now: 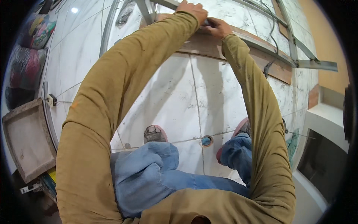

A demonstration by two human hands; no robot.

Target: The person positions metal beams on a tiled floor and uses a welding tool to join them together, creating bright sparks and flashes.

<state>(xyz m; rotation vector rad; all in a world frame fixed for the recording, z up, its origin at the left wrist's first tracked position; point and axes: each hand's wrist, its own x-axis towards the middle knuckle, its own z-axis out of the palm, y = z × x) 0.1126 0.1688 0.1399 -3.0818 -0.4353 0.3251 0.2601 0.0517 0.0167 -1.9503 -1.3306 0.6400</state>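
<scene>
Metal frame bars (261,44) run across the top of the frame, resting on a wooden board (231,50) laid over the tiled floor (209,100), and both hands meet on one bar at top centre. The left hand (192,9) lies knuckles up over the bar, fingers curled down on it. The right hand (219,27) sits just beside it, fingers closed about something small and dark; what it is I cannot tell, since the hand hides it.

Judging from this reach, the arms are stretched far forward over the knees, so a slip of either hand could jog the bar off the board or pinch a finger between the two hands. A dark cable (271,33) hangs across the bars at upper right, near the right sleeve, and could snag.

Around: blue-jeaned legs and two shoes fill the lower middle, with a small round floor drain (206,140) between them. A shallow grey tray (28,138) lies at left, a white plug block (51,100) just above it, and coloured bundles (28,56) sit at upper left. A white ledge (328,115) borders the right.
</scene>
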